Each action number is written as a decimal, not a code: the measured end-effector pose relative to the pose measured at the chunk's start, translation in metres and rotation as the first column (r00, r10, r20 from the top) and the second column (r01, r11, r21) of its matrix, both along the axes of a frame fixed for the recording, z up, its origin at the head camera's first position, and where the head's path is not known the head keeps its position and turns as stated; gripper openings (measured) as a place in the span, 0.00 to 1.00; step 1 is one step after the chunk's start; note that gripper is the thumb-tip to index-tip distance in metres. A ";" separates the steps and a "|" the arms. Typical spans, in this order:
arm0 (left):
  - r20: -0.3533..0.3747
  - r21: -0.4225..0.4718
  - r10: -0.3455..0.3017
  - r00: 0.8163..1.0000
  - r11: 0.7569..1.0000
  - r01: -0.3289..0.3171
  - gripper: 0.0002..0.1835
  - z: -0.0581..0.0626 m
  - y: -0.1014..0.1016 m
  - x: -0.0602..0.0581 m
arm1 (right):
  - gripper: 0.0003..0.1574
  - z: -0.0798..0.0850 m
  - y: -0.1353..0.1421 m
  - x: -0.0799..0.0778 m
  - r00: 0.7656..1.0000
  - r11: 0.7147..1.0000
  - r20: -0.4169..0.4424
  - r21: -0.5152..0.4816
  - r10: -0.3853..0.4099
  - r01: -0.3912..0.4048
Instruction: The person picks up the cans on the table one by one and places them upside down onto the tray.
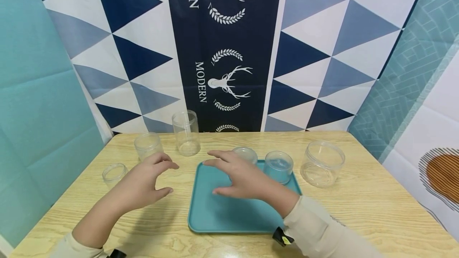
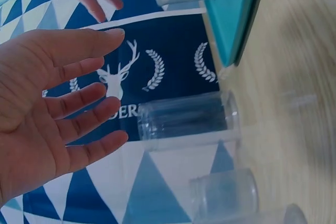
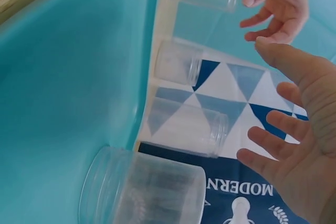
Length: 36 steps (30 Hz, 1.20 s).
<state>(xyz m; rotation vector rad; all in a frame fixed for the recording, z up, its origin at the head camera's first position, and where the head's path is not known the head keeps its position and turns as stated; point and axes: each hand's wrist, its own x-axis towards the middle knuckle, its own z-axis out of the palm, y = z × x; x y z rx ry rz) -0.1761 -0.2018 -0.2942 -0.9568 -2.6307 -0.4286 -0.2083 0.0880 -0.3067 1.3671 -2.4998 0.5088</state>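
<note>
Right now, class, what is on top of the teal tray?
Two clear jars stand at the far edge of the teal tray: one jar in plain sight, another jar partly covered by the right hand, which hovers open above it.

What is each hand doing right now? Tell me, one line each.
Left hand: open, fingers spread, holding nothing, beside the tray.
Right hand: open, fingers spread, holding nothing, above the tray.
</note>
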 end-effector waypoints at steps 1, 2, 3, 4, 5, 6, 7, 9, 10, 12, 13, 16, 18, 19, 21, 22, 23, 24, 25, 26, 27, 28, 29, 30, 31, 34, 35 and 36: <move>-0.014 -0.001 0.004 1.000 1.000 -0.004 0.26 0.001 -0.001 0.001 | 0.44 0.000 -0.001 0.000 1.000 1.000 0.014 -0.003 0.002 -0.001; -0.026 -0.002 0.009 1.000 1.000 -0.009 0.26 0.002 -0.003 0.001 | 0.44 0.000 -0.002 0.000 1.000 1.000 0.025 -0.004 0.003 -0.003; -0.038 -0.003 0.013 0.999 1.000 -0.013 0.26 0.004 -0.005 0.001 | 0.45 0.000 -0.002 0.000 0.999 1.000 0.033 -0.003 0.002 -0.002; -0.048 -0.004 0.020 0.999 1.000 -0.020 0.26 0.005 -0.007 0.002 | 0.45 0.000 -0.003 0.000 0.999 1.000 0.041 -0.001 0.001 -0.001; -0.057 -0.006 0.029 0.998 1.000 -0.030 0.26 0.006 -0.008 0.002 | 0.45 0.000 -0.004 0.000 0.999 1.000 0.049 -0.001 0.004 -0.004; -0.064 -0.010 0.035 0.997 0.999 -0.036 0.26 0.007 -0.010 0.002 | 0.45 0.000 -0.005 0.000 0.998 1.000 0.057 0.004 0.002 -0.002; -0.066 -0.015 0.047 0.997 0.999 -0.048 0.27 0.008 -0.012 0.003 | 0.46 0.000 -0.006 0.000 0.998 1.000 0.066 0.010 0.001 -0.001; -0.069 -0.028 0.073 0.995 0.997 -0.075 0.27 0.010 -0.016 0.004 | 0.46 0.000 -0.007 -0.001 0.997 1.000 0.082 0.027 -0.007 0.004; -0.069 -0.036 0.087 0.994 0.995 -0.089 0.27 0.011 -0.018 0.004 | 0.46 -0.001 -0.007 -0.001 0.996 0.999 0.090 0.038 -0.012 0.008; -0.070 -0.051 0.113 0.991 0.992 -0.117 0.28 0.013 -0.023 0.005 | 0.47 -0.001 -0.008 -0.002 0.994 0.998 0.103 0.060 -0.021 0.015; -0.069 -0.058 0.125 0.990 0.990 -0.129 0.28 0.014 -0.025 0.006 | 0.48 -0.002 -0.009 -0.003 0.994 0.997 0.107 0.071 -0.025 0.017; -0.066 -0.078 0.154 0.986 0.984 -0.159 0.29 0.016 -0.032 0.006 | 0.50 -0.004 -0.010 -0.004 0.994 0.995 0.108 0.099 -0.030 0.019; -0.059 -0.092 0.169 0.984 0.980 -0.174 0.30 0.018 -0.037 0.006 | 0.51 -0.006 -0.012 -0.005 0.994 0.994 0.109 0.108 -0.028 0.016; -0.055 -0.097 0.175 0.983 0.979 -0.179 0.31 0.018 -0.039 0.005 | 0.51 -0.007 -0.012 -0.005 0.993 0.994 0.112 0.110 -0.027 0.015; -0.042 -0.108 0.190 0.981 0.975 -0.194 0.32 0.019 -0.043 0.004 | 0.52 -0.009 -0.014 -0.006 0.993 0.994 0.119 0.107 -0.023 0.010; -0.034 -0.112 0.199 0.979 0.973 -0.202 0.32 0.019 -0.046 0.003 | 0.52 -0.009 -0.015 -0.006 0.992 0.994 0.124 0.104 -0.023 0.010; -0.025 -0.114 0.206 0.978 0.972 -0.208 0.32 0.019 -0.048 0.002 | 0.53 -0.010 -0.016 -0.005 0.991 0.995 0.133 0.100 -0.022 0.009; -0.020 -0.115 0.214 0.977 0.970 -0.215 0.33 0.018 -0.050 0.001 | 0.53 -0.010 -0.017 -0.005 0.990 0.995 0.140 0.097 -0.022 0.008; -0.015 -0.116 0.222 0.975 0.968 -0.222 0.33 0.018 -0.053 0.000 | 0.53 -0.010 -0.018 -0.005 0.989 0.996 0.149 0.093 -0.021 0.007; -0.009 -0.117 0.230 0.973 0.966 -0.230 0.33 0.017 -0.056 -0.001 | 0.53 -0.010 -0.019 -0.005 0.987 0.996 0.157 0.091 -0.020 0.006; -0.004 -0.116 0.239 0.971 0.964 -0.238 0.34 0.016 -0.059 -0.002 | 0.52 -0.010 -0.020 -0.004 0.986 0.996 0.165 0.088 -0.018 0.004; -0.004 -0.113 0.243 0.970 0.964 -0.242 0.34 0.015 -0.062 -0.004 | 0.52 -0.011 -0.021 -0.004 0.985 0.996 0.170 0.085 -0.016 0.001; -0.004 -0.111 0.248 0.969 0.963 -0.247 0.34 0.014 -0.065 -0.005 | 0.52 -0.011 -0.022 -0.004 0.984 0.997 0.177 0.082 -0.014 0.000; -0.005 -0.109 0.254 0.967 0.961 -0.253 0.34 0.013 -0.069 -0.006 | 0.51 -0.011 -0.023 -0.004 0.983 0.997 0.181 0.081 -0.014 -0.001; -0.002 -0.107 0.259 0.966 0.960 -0.258 0.34 0.012 -0.072 -0.007 | 0.51 -0.011 -0.023 -0.004 0.982 0.997 0.187 0.077 -0.012 -0.002; 0.010 -0.104 0.272 0.962 0.957 -0.270 0.35 0.009 -0.082 -0.010 | 0.51 -0.012 -0.025 -0.005 0.980 0.997 0.200 0.075 -0.015 0.000; 0.019 -0.104 0.280 0.960 0.955 -0.277 0.35 0.008 -0.085 -0.011 | 0.51 -0.012 -0.025 -0.005 0.978 0.997 0.206 0.075 -0.017 0.002; 0.028 -0.103 0.285 0.958 0.954 -0.281 0.35 0.007 -0.087 -0.012 | 0.51 -0.012 -0.026 -0.005 0.978 0.997 0.210 0.076 -0.019 0.003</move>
